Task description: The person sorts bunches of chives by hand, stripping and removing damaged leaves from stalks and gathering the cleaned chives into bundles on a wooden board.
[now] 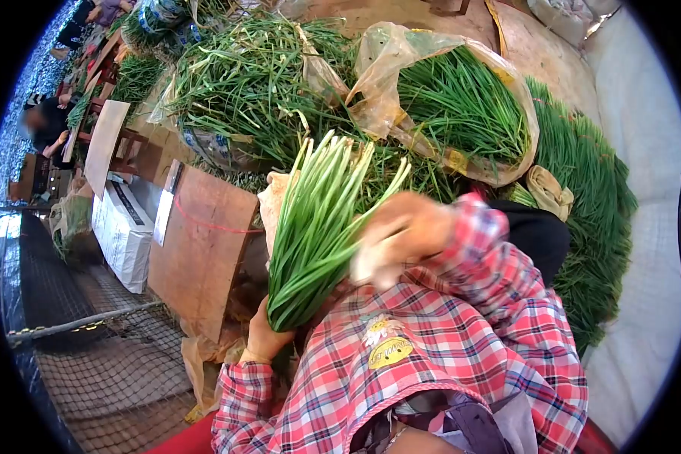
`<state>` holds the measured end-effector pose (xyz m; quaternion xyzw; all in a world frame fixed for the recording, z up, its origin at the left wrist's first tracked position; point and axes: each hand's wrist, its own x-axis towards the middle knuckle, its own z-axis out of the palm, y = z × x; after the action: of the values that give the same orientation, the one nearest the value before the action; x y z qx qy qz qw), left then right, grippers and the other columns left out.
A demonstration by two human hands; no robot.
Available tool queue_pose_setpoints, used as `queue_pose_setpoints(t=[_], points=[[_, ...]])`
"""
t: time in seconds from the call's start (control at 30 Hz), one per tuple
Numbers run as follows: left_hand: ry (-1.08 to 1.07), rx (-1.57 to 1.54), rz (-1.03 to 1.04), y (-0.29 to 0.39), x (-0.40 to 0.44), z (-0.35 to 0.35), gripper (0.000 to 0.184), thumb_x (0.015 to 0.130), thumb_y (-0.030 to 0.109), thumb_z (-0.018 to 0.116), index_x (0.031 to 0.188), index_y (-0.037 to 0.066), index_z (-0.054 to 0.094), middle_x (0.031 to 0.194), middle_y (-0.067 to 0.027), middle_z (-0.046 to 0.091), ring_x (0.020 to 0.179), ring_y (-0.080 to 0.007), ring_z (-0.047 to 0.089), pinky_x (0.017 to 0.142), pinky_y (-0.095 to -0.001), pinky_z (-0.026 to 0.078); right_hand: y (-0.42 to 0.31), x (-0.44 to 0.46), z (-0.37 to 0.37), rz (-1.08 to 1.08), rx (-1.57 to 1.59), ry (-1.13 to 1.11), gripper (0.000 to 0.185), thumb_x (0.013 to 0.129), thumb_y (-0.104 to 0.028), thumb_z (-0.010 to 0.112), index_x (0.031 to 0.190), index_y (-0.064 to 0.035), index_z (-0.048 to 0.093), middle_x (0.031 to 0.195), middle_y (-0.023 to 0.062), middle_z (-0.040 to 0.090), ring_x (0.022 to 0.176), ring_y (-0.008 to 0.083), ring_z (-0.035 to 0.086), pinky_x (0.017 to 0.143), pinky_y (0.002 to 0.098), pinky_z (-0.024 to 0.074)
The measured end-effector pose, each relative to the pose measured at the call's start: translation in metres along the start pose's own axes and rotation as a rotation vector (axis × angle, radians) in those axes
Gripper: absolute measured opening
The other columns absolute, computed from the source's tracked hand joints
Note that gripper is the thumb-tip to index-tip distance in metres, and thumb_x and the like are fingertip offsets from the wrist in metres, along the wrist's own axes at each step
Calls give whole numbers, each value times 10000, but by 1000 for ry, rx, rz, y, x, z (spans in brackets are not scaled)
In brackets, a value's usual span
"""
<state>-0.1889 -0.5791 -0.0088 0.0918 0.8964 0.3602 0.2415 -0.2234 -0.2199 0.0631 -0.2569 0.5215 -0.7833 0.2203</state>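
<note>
A thick bunch of green chives stands tilted in front of my chest, its pale stem ends pointing up and away. My left hand is wrapped round the lower, leafy end. At the bunch's right side is my right hand, smeared by motion, with something white over its fingertips. A few stalks stick out from the bunch toward that hand; whether its fingers close on them I cannot make out. Behind the bunch, a pale cloth or bag is partly hidden.
Ahead lie a loose heap of chives and an open plastic bag full of them. More chives line the right wall. At left are a wooden board, a white box and netting. Another person sits far left.
</note>
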Motion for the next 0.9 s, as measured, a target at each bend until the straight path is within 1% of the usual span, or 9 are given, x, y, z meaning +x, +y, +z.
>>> queue_pose_setpoints(t=[0.1,0.13,0.17,0.27,0.33,0.4,0.53,0.7,0.9], points=[[-37,-271,-13,-8,4,5,688,618,174,747,1222,18,459,1058,-154,612,984,-220,590,850,-310,453,3,-46,-56,326,-1,211,286,830,-297,620,802,-16,671,695,98,653,675,171,638,646,314,510],[-37,-273,-8,-8,4,7,688,618,174,747,1222,18,459,1058,-154,612,984,-220,590,850,-310,453,17,-42,-57,710,-852,560,303,828,-360,604,824,-67,680,706,77,650,700,164,623,722,326,487],[-27,-233,6,-8,6,8,692,615,173,748,1224,19,458,1059,-153,613,983,-218,591,850,-311,453,27,-36,-65,946,-1605,407,271,819,-361,608,852,-101,679,752,70,649,726,147,611,745,292,478],[1,-205,40,-6,4,14,691,617,171,744,1226,22,456,1053,-159,615,981,-223,597,844,-309,457,17,-33,-72,309,-659,804,252,836,-310,581,1024,-152,638,969,101,647,877,228,617,785,332,481],[38,-42,15,3,4,12,671,629,167,738,1224,28,460,1046,-167,616,980,-233,603,834,-306,463,17,-7,-77,240,-929,777,292,811,-280,601,1053,-118,621,1013,120,635,944,236,603,826,349,466],[61,-81,45,-2,4,17,665,634,164,730,1228,40,458,1047,-165,617,979,-237,606,827,-304,468,33,17,-99,421,-1167,681,512,711,-311,698,1139,-67,559,1057,146,615,992,252,581,889,366,427],[68,-54,72,-2,1,17,673,632,172,739,1230,43,458,1051,-158,617,980,-232,605,828,-303,468,51,40,-119,721,-939,324,656,650,-298,736,1224,-87,498,1031,172,613,968,266,584,837,333,448],[49,-66,48,-7,2,16,682,623,193,763,1216,37,465,1056,-143,616,975,-220,604,829,-299,467,32,30,-104,723,-820,295,319,711,-178,713,1010,-83,656,890,72,663,836,172,615,755,312,479],[30,-202,74,-25,6,23,651,632,194,769,1192,32,478,1046,-136,619,960,-215,609,818,-295,472,57,20,-107,551,-673,542,364,748,-307,702,1049,-109,651,1022,97,642,942,226,593,842,343,441]])
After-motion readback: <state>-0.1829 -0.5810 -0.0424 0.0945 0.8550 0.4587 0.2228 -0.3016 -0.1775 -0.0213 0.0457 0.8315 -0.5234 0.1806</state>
